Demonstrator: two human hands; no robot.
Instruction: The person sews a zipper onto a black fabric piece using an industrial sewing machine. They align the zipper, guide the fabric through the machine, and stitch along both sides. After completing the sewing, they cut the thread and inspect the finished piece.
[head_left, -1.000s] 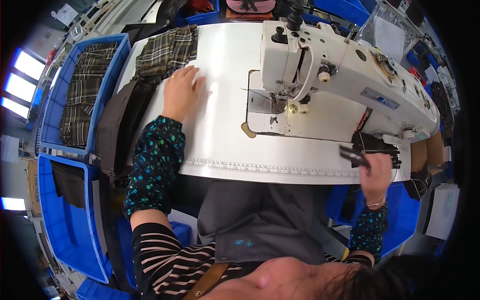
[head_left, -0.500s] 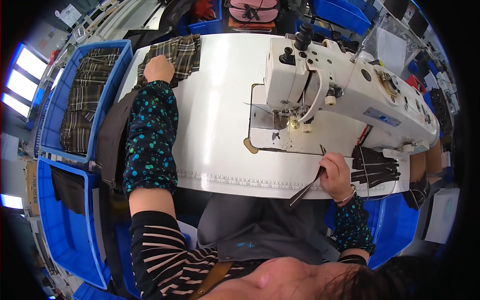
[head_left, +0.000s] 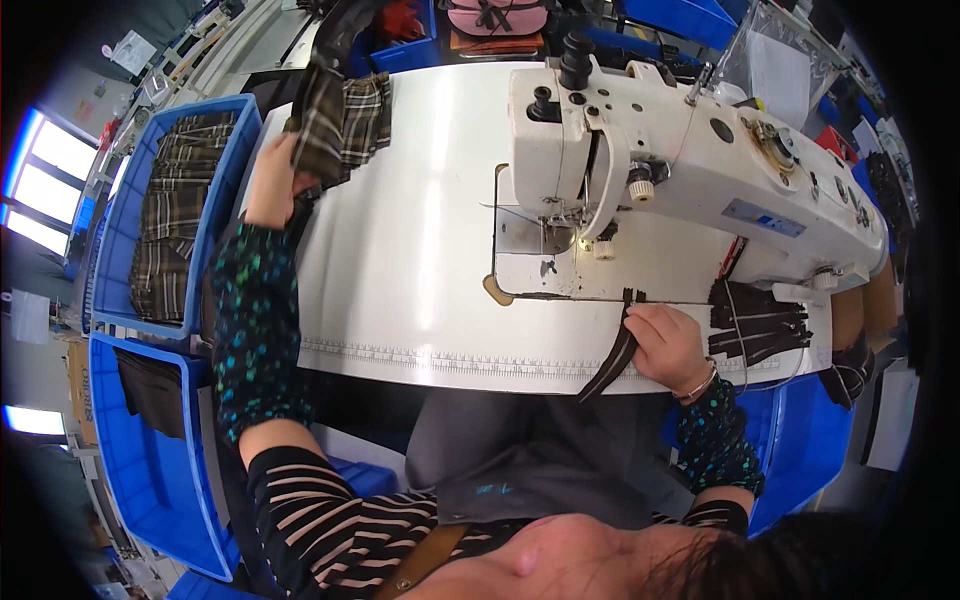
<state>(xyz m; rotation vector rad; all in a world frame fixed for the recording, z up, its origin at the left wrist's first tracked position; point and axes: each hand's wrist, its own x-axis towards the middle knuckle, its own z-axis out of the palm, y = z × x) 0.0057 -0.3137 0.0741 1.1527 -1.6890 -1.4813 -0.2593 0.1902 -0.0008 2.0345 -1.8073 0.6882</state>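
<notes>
My left hand [head_left: 275,180] is closed on a piece of brown plaid fabric [head_left: 322,125], lifting it at the table's back left beside the other plaid pieces [head_left: 366,120]. My right hand [head_left: 668,345] pinches a dark zipper strip [head_left: 610,368] near the table's front edge, below the needle plate [head_left: 520,270] of the white sewing machine [head_left: 560,150]. A bunch of dark zipper strips [head_left: 760,325] lies just right of that hand. The white table [head_left: 420,250] has a printed ruler along its front.
At the left, a blue bin [head_left: 103,280] holds folded plaid pieces, and a lower blue bin [head_left: 150,500] holds dark fabric. Another blue bin [head_left: 800,470] is under the table at right. A pink bag [head_left: 495,15] sits beyond the back edge.
My left hand went up onto the plaid pieces and now raises one leftward. My right hand moved left from the zipper bunch with a strip, which now hangs at the front edge.
</notes>
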